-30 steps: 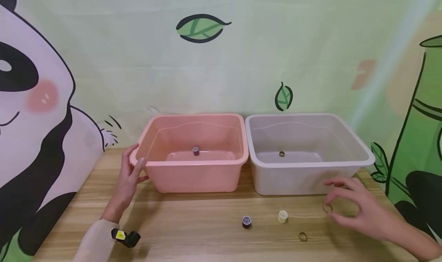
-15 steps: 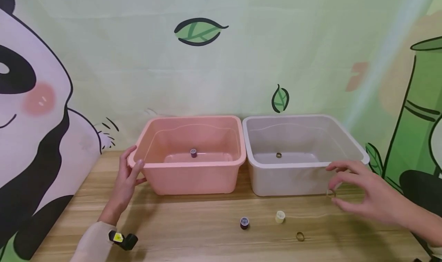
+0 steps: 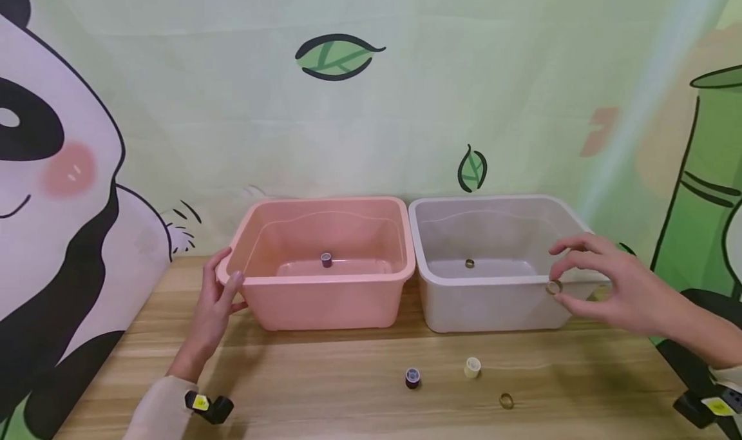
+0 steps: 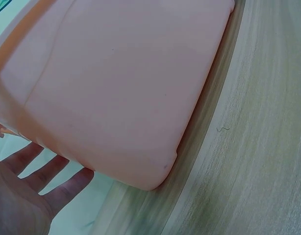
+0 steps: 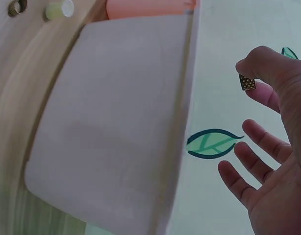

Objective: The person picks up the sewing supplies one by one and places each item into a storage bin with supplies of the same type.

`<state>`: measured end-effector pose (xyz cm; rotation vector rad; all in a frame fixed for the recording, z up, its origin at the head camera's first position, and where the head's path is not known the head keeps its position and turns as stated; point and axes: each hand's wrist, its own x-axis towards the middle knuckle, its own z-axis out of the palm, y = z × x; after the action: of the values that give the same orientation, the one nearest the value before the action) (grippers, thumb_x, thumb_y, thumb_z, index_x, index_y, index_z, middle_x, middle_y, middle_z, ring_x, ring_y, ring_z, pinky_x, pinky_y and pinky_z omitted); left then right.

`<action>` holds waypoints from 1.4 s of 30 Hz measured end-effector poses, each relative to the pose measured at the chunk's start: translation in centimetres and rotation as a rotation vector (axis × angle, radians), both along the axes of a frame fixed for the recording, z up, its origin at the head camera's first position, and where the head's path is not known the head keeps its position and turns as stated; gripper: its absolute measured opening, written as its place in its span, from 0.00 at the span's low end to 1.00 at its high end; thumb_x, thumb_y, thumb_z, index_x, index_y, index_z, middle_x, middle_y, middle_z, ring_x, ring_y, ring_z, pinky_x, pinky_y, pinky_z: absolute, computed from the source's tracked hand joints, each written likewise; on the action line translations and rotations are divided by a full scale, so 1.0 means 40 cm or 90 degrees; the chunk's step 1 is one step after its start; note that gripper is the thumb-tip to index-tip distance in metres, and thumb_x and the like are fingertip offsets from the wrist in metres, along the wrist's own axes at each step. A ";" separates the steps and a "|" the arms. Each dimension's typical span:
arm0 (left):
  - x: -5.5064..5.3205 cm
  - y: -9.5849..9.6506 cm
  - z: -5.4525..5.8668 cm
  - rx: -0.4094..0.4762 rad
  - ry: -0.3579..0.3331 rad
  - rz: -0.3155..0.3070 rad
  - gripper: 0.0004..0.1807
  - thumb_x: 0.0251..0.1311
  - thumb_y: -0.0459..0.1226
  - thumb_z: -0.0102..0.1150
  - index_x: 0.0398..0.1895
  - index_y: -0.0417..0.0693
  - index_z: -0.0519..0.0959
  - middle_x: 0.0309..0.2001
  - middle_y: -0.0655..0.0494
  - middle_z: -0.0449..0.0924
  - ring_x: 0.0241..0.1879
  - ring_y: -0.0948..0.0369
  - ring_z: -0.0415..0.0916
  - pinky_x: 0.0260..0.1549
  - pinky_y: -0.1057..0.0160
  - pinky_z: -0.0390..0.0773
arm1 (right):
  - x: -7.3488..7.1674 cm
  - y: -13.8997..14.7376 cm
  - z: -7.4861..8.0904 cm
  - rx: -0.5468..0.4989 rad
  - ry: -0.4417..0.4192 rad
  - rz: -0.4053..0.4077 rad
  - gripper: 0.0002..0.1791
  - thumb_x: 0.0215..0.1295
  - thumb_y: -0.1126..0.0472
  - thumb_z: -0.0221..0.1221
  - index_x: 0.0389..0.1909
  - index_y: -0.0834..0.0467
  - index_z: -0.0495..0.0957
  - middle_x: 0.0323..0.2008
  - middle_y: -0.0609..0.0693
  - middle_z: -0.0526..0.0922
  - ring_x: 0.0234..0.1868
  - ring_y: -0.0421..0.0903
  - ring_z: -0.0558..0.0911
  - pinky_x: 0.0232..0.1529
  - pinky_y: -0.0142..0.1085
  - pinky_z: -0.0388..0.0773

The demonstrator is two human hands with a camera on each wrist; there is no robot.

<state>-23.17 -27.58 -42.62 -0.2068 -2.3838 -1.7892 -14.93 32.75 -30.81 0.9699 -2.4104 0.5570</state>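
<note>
My right hand (image 3: 603,285) pinches a small brass ring (image 3: 553,288) between thumb and forefinger, level with the front right rim of the grey tub (image 3: 487,305); the same ring (image 5: 247,82) shows in the right wrist view. Another brass ring (image 3: 469,263) lies inside that tub. My left hand (image 3: 216,301) rests with straight fingers against the left corner of the pink tub (image 3: 330,301), which holds a dark purple cap (image 3: 326,259). The pink tub's wall (image 4: 116,88) fills the left wrist view, with my fingers (image 4: 47,171) beside it.
On the wooden table (image 3: 324,375) in front of the tubs lie a dark purple cap (image 3: 412,377), a pale yellow cap (image 3: 473,367) and a brass ring (image 3: 507,400). A panda and bamboo backdrop stands behind the tubs.
My right hand has lifted the brass ring off the table and carried it up to the grey tub's front rim. The left hand has stayed at the pink tub.
</note>
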 end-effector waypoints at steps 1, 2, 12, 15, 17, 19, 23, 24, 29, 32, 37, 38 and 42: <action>0.000 0.001 -0.001 0.002 0.002 0.000 0.34 0.80 0.51 0.42 0.82 0.69 0.41 0.81 0.48 0.47 0.71 0.41 0.61 0.49 0.52 0.84 | -0.007 0.001 0.006 -0.002 0.000 0.007 0.30 0.37 0.74 0.79 0.37 0.40 0.81 0.54 0.42 0.78 0.55 0.37 0.73 0.53 0.22 0.64; 0.000 0.002 0.000 0.003 0.003 -0.001 0.34 0.80 0.51 0.42 0.82 0.69 0.42 0.81 0.49 0.47 0.71 0.41 0.61 0.48 0.53 0.84 | -0.015 0.002 0.011 -0.004 -0.002 0.011 0.31 0.37 0.74 0.78 0.37 0.40 0.81 0.54 0.43 0.78 0.55 0.37 0.73 0.53 0.22 0.64; -0.004 0.004 -0.009 0.016 0.012 0.000 0.34 0.80 0.50 0.41 0.82 0.70 0.41 0.80 0.49 0.48 0.71 0.41 0.60 0.45 0.61 0.84 | -0.092 0.000 0.067 0.021 -0.085 -0.057 0.22 0.49 0.68 0.77 0.38 0.42 0.82 0.54 0.44 0.77 0.55 0.40 0.70 0.47 0.34 0.68; -0.003 0.002 -0.008 0.014 0.018 0.007 0.33 0.80 0.51 0.40 0.82 0.70 0.42 0.80 0.49 0.48 0.70 0.42 0.61 0.44 0.64 0.83 | -0.122 -0.001 0.088 0.020 -0.124 -0.076 0.18 0.53 0.66 0.76 0.38 0.43 0.83 0.55 0.45 0.77 0.54 0.40 0.70 0.47 0.36 0.71; -0.003 0.002 -0.006 0.011 0.017 0.009 0.33 0.80 0.51 0.40 0.82 0.70 0.42 0.80 0.50 0.48 0.70 0.43 0.61 0.44 0.64 0.83 | -0.142 -0.001 0.104 0.008 -0.153 -0.091 0.16 0.55 0.65 0.75 0.39 0.44 0.83 0.55 0.45 0.77 0.54 0.39 0.70 0.47 0.34 0.72; -0.001 0.003 -0.003 0.004 0.013 0.010 0.33 0.80 0.52 0.40 0.82 0.71 0.42 0.80 0.50 0.48 0.69 0.44 0.61 0.45 0.62 0.83 | -0.158 0.002 0.118 0.002 -0.175 -0.106 0.14 0.58 0.64 0.74 0.40 0.45 0.84 0.55 0.45 0.77 0.53 0.37 0.70 0.48 0.33 0.72; 0.001 0.006 0.001 -0.005 0.003 0.008 0.33 0.80 0.53 0.39 0.82 0.73 0.42 0.80 0.51 0.47 0.69 0.45 0.63 0.47 0.59 0.83 | -0.192 0.006 0.135 0.010 -0.201 -0.121 0.11 0.61 0.62 0.73 0.41 0.47 0.84 0.54 0.47 0.79 0.54 0.38 0.70 0.50 0.42 0.75; 0.002 0.007 0.001 -0.004 0.001 0.008 0.33 0.80 0.54 0.39 0.82 0.73 0.42 0.80 0.51 0.47 0.68 0.45 0.63 0.47 0.59 0.83 | -0.200 0.007 0.137 0.012 -0.205 -0.121 0.10 0.61 0.62 0.72 0.41 0.47 0.84 0.53 0.47 0.79 0.54 0.39 0.70 0.51 0.45 0.75; 0.009 0.009 0.005 0.007 0.000 0.010 0.33 0.80 0.54 0.40 0.82 0.73 0.43 0.80 0.52 0.48 0.67 0.48 0.64 0.45 0.64 0.82 | -0.248 0.006 0.138 0.008 -0.221 -0.108 0.08 0.62 0.63 0.71 0.41 0.51 0.84 0.52 0.51 0.80 0.57 0.48 0.72 0.52 0.59 0.75; 0.012 0.008 0.007 0.010 0.002 0.007 0.33 0.80 0.53 0.40 0.82 0.72 0.44 0.80 0.52 0.48 0.67 0.48 0.64 0.45 0.65 0.82 | -0.274 0.004 0.136 -0.001 -0.235 -0.110 0.09 0.62 0.63 0.71 0.42 0.53 0.84 0.53 0.53 0.80 0.57 0.52 0.72 0.53 0.62 0.74; 0.015 0.011 0.005 0.014 -0.001 0.009 0.33 0.80 0.53 0.40 0.82 0.72 0.43 0.80 0.52 0.48 0.68 0.48 0.63 0.45 0.65 0.82 | -0.308 0.002 0.131 -0.009 -0.270 -0.129 0.09 0.64 0.61 0.70 0.43 0.55 0.84 0.55 0.55 0.78 0.59 0.54 0.71 0.56 0.63 0.73; 0.015 0.011 0.003 0.015 -0.001 0.010 0.33 0.80 0.52 0.39 0.82 0.72 0.43 0.80 0.52 0.48 0.68 0.47 0.63 0.45 0.65 0.82 | -0.314 0.002 0.130 -0.009 -0.277 -0.135 0.09 0.64 0.60 0.70 0.44 0.55 0.84 0.56 0.56 0.78 0.59 0.54 0.71 0.57 0.63 0.72; 0.012 0.009 -0.005 0.017 0.007 0.012 0.32 0.80 0.53 0.40 0.82 0.73 0.43 0.80 0.52 0.48 0.69 0.45 0.62 0.45 0.65 0.82 | -0.338 -0.002 0.125 -0.007 -0.301 -0.157 0.12 0.66 0.58 0.70 0.46 0.57 0.83 0.59 0.59 0.75 0.60 0.58 0.70 0.59 0.63 0.71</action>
<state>-22.67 -27.20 -42.81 -0.1885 -2.3459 -1.8052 -28.44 32.68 -25.80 0.5652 -2.8814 0.7735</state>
